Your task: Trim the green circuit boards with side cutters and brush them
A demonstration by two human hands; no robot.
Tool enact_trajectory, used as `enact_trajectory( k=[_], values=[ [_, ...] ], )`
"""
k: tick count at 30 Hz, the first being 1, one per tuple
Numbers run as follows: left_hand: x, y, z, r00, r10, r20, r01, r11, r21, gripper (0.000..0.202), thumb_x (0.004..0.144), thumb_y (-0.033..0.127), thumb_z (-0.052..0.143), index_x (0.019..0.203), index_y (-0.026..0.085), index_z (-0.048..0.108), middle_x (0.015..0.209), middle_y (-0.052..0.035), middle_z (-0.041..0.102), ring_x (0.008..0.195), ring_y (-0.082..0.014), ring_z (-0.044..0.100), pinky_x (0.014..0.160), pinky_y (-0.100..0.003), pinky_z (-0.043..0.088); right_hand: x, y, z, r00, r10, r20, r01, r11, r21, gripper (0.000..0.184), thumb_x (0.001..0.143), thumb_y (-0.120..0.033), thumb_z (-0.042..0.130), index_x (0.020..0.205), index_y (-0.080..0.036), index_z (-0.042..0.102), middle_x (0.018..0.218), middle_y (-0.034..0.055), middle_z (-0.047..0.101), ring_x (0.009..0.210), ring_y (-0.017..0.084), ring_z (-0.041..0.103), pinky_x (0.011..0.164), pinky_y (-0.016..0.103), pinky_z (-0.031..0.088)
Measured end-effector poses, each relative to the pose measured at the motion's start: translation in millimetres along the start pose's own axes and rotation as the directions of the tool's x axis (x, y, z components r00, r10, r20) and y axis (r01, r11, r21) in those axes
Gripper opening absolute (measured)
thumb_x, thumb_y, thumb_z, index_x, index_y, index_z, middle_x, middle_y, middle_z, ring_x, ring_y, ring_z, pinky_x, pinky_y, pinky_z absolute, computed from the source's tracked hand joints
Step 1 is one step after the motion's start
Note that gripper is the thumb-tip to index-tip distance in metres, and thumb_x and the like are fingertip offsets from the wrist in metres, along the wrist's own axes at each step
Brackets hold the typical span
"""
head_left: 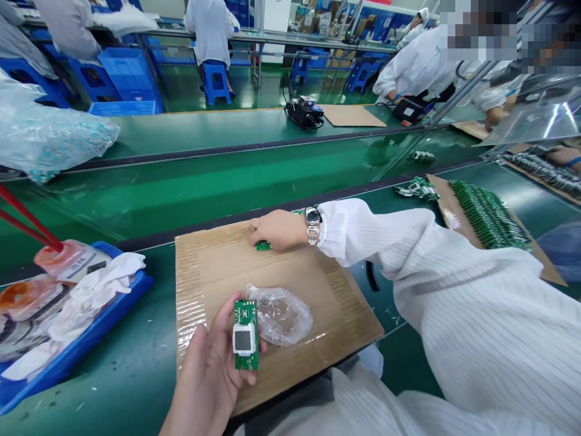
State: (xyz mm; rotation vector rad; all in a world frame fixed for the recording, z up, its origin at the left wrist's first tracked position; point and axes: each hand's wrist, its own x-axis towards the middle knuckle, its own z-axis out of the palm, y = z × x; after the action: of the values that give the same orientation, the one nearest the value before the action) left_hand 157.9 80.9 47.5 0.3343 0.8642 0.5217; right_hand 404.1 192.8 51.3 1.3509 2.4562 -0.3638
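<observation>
While the left hand (206, 369) is gripping it above the cardboard sheet (213, 266), the green circuit board (246, 334) is showing a white-framed grey screen. A clear bag (281, 315) is lying just beside. The right hand (276, 230) is pinching a smaller green board (262, 245) at the sheet's far edge.

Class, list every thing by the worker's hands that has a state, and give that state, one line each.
left hand: closed around circuit board.
circuit board: held above cardboard, screen facing camera.
right hand: fingers on small board, hold unclear.
small board: lying at cardboard's far edge.
plastic bag: crumpled, lying on cardboard.
</observation>
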Motion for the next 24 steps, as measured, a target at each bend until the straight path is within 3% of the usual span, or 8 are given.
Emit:
enact_trajectory(
  k=[9, 13, 16, 19, 20, 24],
  values=[
    [0, -5, -4.1, 0.998, 0.023, 0.051, -0.023, 1.000, 0.003, 0.054, 0.079, 0.058, 0.058, 0.125, 0.029, 0.060, 0.104, -0.0054, 0.065, 0.080, -0.0208, 0.064, 0.051, -0.024, 0.053, -5, 9, 8, 0.999, 0.012, -0.045, -0.012, 1.000, 0.000, 0.038, 0.077, -0.008, 0.053, 0.110, -0.022, 0.065, 0.117, 0.0116, 0.055, 0.086, 0.021, 0.059, 0.058, 0.028, 0.034],
    [-1, -5, -0.8, 0.997, 0.059, 0.044, -0.060, 0.998, 0.016, 0.056, 0.082, 0.056, 0.056, 0.130, 0.026, 0.055, 0.100, -0.0074, 0.066, 0.078, -0.0196, 0.063, 0.051, -0.023, 0.052, -17, -1, 0, 0.995, -0.004, -0.100, 0.012, 0.996, 0.086, 0.042, 0.077, -0.007, 0.055, 0.117, -0.018, 0.061, 0.116, 0.0119, 0.056, 0.092, 0.021, 0.058, 0.069, 0.029, 0.042],
    [-1, -6, 1.8, 0.996, 0.080, 0.034, -0.081, 0.996, 0.033, 0.058, 0.082, 0.056, 0.055, 0.132, 0.026, 0.053, 0.097, -0.0067, 0.066, 0.078, -0.0195, 0.063, 0.051, -0.023, 0.052, -34, -27, -12, 0.967, -0.152, -0.203, 0.201, 0.948, 0.246, 0.044, 0.079, -0.017, 0.062, 0.122, -0.018, 0.056, 0.118, 0.0082, 0.057, 0.103, 0.017, 0.055, 0.085, 0.027, 0.043],
    [0, -8, 1.4, 0.994, 0.106, 0.042, -0.107, 0.993, 0.045, 0.059, 0.081, 0.058, 0.055, 0.131, 0.027, 0.053, 0.102, -0.0053, 0.065, 0.078, -0.0190, 0.062, 0.053, -0.023, 0.052, -47, -56, -19, 0.890, -0.332, -0.314, 0.443, 0.793, 0.417, 0.041, 0.075, -0.019, 0.067, 0.116, -0.016, 0.060, 0.111, 0.0073, 0.059, 0.102, 0.016, 0.055, 0.086, 0.025, 0.043],
    [1, -9, 0.7, 0.993, 0.111, 0.047, -0.113, 0.992, 0.049, 0.060, 0.081, 0.059, 0.054, 0.132, 0.027, 0.053, 0.105, -0.0054, 0.065, 0.079, -0.0189, 0.062, 0.053, -0.023, 0.052, -49, -64, -19, 0.878, -0.357, -0.320, 0.470, 0.773, 0.427, 0.040, 0.075, -0.018, 0.067, 0.114, -0.016, 0.062, 0.107, 0.0071, 0.059, 0.098, 0.016, 0.056, 0.082, 0.025, 0.044],
    [1, -11, -0.7, 0.993, 0.107, 0.054, -0.111, 0.991, 0.074, 0.065, 0.080, 0.062, 0.054, 0.135, 0.028, 0.049, 0.111, -0.0066, 0.063, 0.083, -0.0205, 0.061, 0.055, -0.024, 0.052, -45, -79, -16, 0.891, -0.379, -0.249, 0.446, 0.833, 0.328, 0.031, 0.078, -0.022, 0.064, 0.108, -0.018, 0.066, 0.095, 0.0055, 0.058, 0.083, 0.016, 0.056, 0.066, 0.027, 0.040]
  ],
)
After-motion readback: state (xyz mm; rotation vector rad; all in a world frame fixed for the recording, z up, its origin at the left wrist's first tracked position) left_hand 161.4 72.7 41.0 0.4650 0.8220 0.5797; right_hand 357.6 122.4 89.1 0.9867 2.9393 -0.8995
